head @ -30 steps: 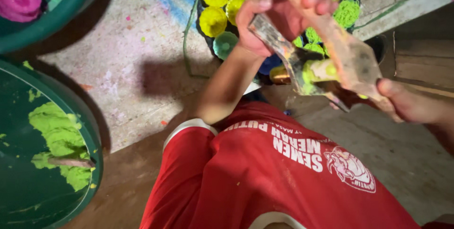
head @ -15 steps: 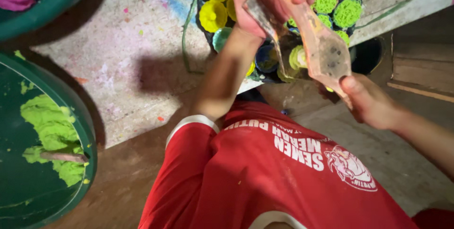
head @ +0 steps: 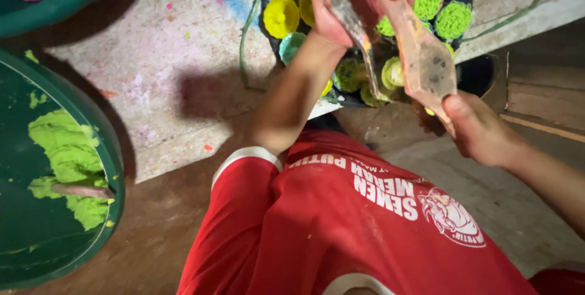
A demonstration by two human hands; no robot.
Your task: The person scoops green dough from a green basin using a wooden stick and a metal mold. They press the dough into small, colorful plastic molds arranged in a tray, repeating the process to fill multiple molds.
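Both grips hold the hinged wooden mould (head: 420, 57): left hand (head: 353, 3) above, right hand (head: 481, 127) below, over coloured pieces (head: 454, 18).

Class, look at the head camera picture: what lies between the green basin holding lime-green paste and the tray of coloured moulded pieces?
In the head view, between the green basin and the tray of coloured pieces lies only a pale slab speckled with colour, crossed by an arm's shadow.

Bare speckled slab (head: 152, 57) between green basin (head: 113, 167) (left) and flower tray (head: 286, 18)
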